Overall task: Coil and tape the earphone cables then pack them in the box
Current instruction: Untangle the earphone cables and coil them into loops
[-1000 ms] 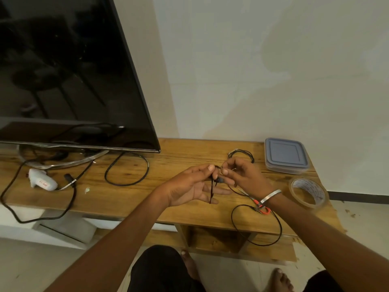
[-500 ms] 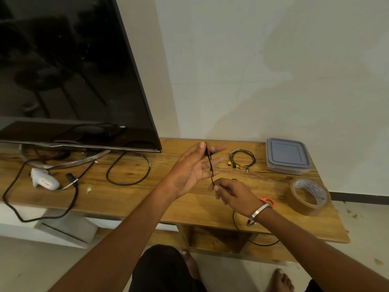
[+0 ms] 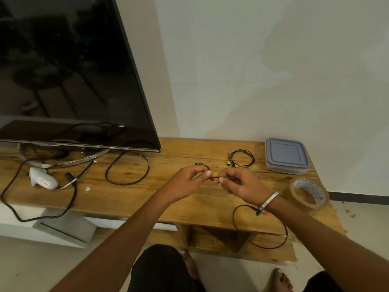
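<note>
My left hand [image 3: 188, 182] and my right hand [image 3: 242, 184] meet over the middle of the wooden table [image 3: 189, 205], both pinching a thin black earphone cable [image 3: 213, 178] stretched between their fingertips. The cable's loose end loops off the table's front edge [image 3: 261, 228] under my right wrist. A second earphone cable [image 3: 241, 159], coiled with yellow buds, lies behind my right hand. The grey-lidded box [image 3: 286, 155] stands shut at the back right. A roll of clear tape [image 3: 308, 192] lies at the right edge.
A large black TV [image 3: 69, 76] on a metal stand fills the left side. A black power cable [image 3: 126, 167] loops below it, with a white plug device [image 3: 42, 179] further left. Something red [image 3: 266, 212] peeks from under my right wrist. My feet are below the table.
My left hand dropped from raised with fingers spread to pinching the cable. My right hand rose to meet it, so both now hold the cable close together.
</note>
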{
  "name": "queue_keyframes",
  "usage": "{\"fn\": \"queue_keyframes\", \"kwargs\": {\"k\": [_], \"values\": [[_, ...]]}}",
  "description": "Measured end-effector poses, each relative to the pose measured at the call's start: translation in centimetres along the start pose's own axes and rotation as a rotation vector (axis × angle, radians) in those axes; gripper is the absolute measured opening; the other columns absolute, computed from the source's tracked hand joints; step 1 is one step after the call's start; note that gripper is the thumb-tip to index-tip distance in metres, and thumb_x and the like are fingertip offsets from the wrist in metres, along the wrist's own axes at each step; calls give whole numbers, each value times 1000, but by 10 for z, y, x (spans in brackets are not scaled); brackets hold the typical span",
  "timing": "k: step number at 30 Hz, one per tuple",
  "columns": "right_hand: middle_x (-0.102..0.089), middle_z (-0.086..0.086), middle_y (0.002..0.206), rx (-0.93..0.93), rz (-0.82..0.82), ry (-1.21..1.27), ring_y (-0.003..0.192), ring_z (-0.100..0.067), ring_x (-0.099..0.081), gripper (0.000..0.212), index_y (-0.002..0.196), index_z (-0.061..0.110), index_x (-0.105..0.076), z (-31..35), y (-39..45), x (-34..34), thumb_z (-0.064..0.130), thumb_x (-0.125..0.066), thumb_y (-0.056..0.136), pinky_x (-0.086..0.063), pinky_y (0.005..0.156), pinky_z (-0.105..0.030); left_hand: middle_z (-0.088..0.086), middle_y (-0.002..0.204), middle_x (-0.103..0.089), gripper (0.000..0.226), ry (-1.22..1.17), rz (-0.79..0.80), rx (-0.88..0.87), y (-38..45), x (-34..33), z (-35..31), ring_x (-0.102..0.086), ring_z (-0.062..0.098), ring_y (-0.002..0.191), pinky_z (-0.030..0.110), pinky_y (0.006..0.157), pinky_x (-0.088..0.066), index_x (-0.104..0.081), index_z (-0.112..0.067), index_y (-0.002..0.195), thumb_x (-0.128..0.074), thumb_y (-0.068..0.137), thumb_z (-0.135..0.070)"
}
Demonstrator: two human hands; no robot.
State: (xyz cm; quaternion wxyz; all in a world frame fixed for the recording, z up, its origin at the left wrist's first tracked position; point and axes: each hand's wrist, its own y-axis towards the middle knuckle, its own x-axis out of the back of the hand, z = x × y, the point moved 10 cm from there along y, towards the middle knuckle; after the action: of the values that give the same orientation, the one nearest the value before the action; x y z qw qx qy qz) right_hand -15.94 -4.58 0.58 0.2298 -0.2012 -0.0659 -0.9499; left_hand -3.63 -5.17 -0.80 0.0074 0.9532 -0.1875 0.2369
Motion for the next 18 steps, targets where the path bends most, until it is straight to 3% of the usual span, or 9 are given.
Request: {"fn": "queue_keyframes", "kwargs": {"k": [3,5,9,12,16,18], "values": [[-58,17,56,23,-33,10,51,1,-51,14,91,2,-67,7,4,11,8,-55,92,-39,52,-13,-10,115,-68,29,11,90,18,-3,-12,0,-59,7,116,45,105,-44,-72,-25,97,-46,101,-37],[-61,15,61,65,-65,-32,55,0,-51,13,92,5,-67,13,8,18,11,-56,92,-41,55,-15,-10,122,-66,33,-60,145,79,-7,-19,2,-55,4,121,41,108,-41,-70,-22,93,-41,103,-34],[-61,-7,72,98,-132,-94,61,-9,-51,12,90,13,-67,11,14,28,16,-56,92,-45,60,-28,-11,131,-63,34,-238,223,132,-12,-32,-2,-49,8,130,48,108,-38,-65,-27,88,-37,104,-37],[-63,0,75,101,-168,-124,65,-8,-54,11,92,15,-67,5,16,31,18,-57,92,-47,62,-28,-9,130,-64,32,-278,255,117,-14,-38,-10,-50,10,130,55,108,-38,-64,-30,87,-38,103,-38],[-70,5,87,70,-172,-127,81,-11,-64,17,98,16,-71,-9,17,30,22,-56,92,-52,72,-28,6,130,-63,28,-453,240,88,-12,-40,-24,-54,18,129,59,105,-41,-67,-28,87,-43,100,-38],[-69,8,81,28,-196,-75,77,-1,-62,17,98,13,-71,-14,15,32,17,-55,93,-49,68,-20,12,129,-63,27,-556,229,69,-11,-38,-30,-56,25,127,61,104,-41,-65,-22,92,-44,99,-36]]}}
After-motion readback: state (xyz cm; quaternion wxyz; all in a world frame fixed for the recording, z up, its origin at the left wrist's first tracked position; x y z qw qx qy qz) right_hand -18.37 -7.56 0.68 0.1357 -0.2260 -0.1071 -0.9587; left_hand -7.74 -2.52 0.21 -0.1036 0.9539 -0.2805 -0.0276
